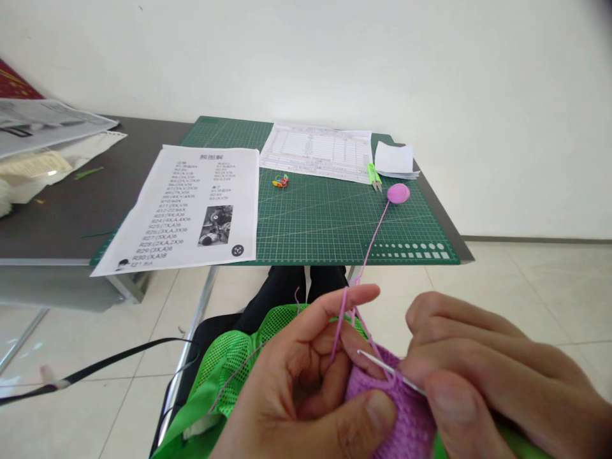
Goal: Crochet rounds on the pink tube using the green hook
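My left hand (315, 376) pinches a purple crochet piece (412, 421) between thumb and fingers, its index finger stretched out with purple yarn (340, 322) looped over it. In my right hand (488, 376) is a slim metal crochet hook (377, 362), gripped between thumb and fingers. The hook's shaft passes through a loop at the edge of the crochet piece, and its tip points left past my left fingers. From my left index finger the yarn runs up over the table edge to a purple yarn ball (398, 193) on the green cutting mat.
On the cutting mat (315, 223) lie a printed pattern sheet (234, 172), a table form (318, 150), colourful stitch markers (280, 182), green thread snips (373, 177) and white paper slips (394, 158). More papers (48, 124) lie far left. A green mesh garment (229, 363) covers my lap.
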The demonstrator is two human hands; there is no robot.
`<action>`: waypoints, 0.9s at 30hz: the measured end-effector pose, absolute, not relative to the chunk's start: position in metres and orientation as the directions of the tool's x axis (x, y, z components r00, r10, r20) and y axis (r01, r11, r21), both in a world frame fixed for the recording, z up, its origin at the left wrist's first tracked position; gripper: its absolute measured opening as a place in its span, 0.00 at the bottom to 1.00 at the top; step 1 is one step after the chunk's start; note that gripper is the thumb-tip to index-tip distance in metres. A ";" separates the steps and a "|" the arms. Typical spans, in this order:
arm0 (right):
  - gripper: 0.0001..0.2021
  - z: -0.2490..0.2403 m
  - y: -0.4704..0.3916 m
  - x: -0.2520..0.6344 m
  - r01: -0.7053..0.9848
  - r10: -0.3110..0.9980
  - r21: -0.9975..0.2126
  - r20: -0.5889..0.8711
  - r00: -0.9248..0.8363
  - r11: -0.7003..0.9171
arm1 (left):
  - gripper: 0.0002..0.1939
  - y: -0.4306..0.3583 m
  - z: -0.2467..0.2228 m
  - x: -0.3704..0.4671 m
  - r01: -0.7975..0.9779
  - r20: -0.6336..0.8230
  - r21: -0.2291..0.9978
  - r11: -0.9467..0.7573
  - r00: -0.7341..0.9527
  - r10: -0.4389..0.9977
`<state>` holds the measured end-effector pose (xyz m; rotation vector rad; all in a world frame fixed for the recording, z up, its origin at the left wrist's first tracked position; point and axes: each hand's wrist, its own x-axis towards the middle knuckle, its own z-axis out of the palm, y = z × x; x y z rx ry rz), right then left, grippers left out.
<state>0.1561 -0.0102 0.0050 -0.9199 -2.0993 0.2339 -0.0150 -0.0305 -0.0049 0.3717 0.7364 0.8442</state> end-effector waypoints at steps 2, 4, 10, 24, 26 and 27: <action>0.16 0.005 -0.009 0.155 0.541 0.706 -0.479 0.608 -0.363 0.691 | 0.26 -0.028 -0.005 -0.013 -0.529 -0.423 0.610 0.590 0.412 0.807; 0.17 0.005 -0.008 0.154 0.561 0.725 -0.493 0.605 -0.328 0.665 | 0.25 -0.027 -0.005 -0.012 -0.497 -0.421 0.671 0.551 0.357 0.834; 0.20 0.004 -0.007 0.154 0.574 0.713 -0.464 0.611 -0.344 0.675 | 0.24 -0.029 -0.004 -0.007 -0.420 -0.381 0.796 0.436 0.213 0.900; 0.15 -0.030 0.004 0.153 0.594 0.397 -0.167 0.875 -0.278 0.787 | 0.25 -0.030 -0.009 0.013 -0.671 -0.434 0.636 0.382 0.100 0.896; 0.17 -0.028 0.002 0.161 0.580 0.428 -0.148 0.819 -0.382 0.801 | 0.24 -0.027 -0.006 0.009 -0.705 -0.458 0.544 0.455 0.206 0.865; 0.16 -0.025 0.000 0.164 0.577 0.455 -0.153 0.782 -0.425 0.802 | 0.25 -0.026 -0.005 0.007 -0.691 -0.454 0.538 0.483 0.245 0.856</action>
